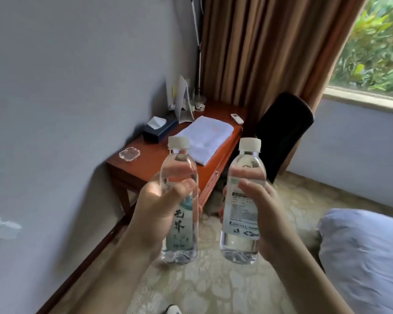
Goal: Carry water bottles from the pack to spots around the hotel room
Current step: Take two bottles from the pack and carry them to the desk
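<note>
I hold two clear water bottles upright in front of me, both with white caps. My left hand (156,208) grips the left bottle (179,236) around its middle, over a label with dark characters. My right hand (262,214) grips the right bottle (242,241) around its printed white label. Both bottles hang in the air above the carpet, a little short of the wooden desk (154,162). The pack is out of view.
The desk stands against the grey wall and carries a folded white towel (204,139), a dark tissue box (158,131), a glass ashtray (129,154), a remote (237,118) and a lamp base. A black chair (281,132), brown curtain, window and bed corner (368,257) lie to the right.
</note>
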